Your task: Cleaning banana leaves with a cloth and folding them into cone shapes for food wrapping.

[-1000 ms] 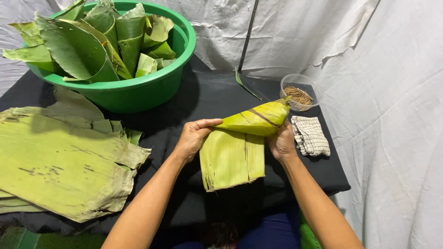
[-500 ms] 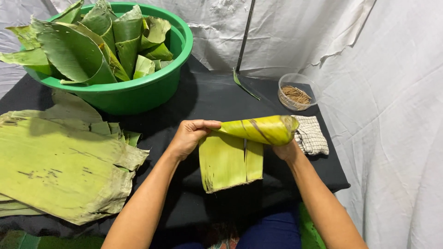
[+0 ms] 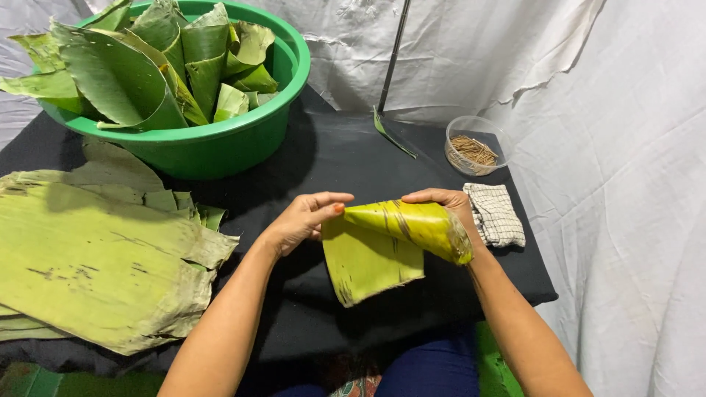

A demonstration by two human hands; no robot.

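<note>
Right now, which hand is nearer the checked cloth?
Right. The right hand holds the wide end of the leaf cone, just left of the checked cloth and nearly touching it. The left hand pinches the cone's tip, farther left.

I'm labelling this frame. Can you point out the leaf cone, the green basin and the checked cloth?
leaf cone (image 3: 412,224), head view, on its rolled upper side.
green basin (image 3: 220,147), head view, on its front wall.
checked cloth (image 3: 496,215), head view, on its middle.

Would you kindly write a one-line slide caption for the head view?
Both hands, left and right, roll a leaf into a cone beside a leaf stack.
</note>
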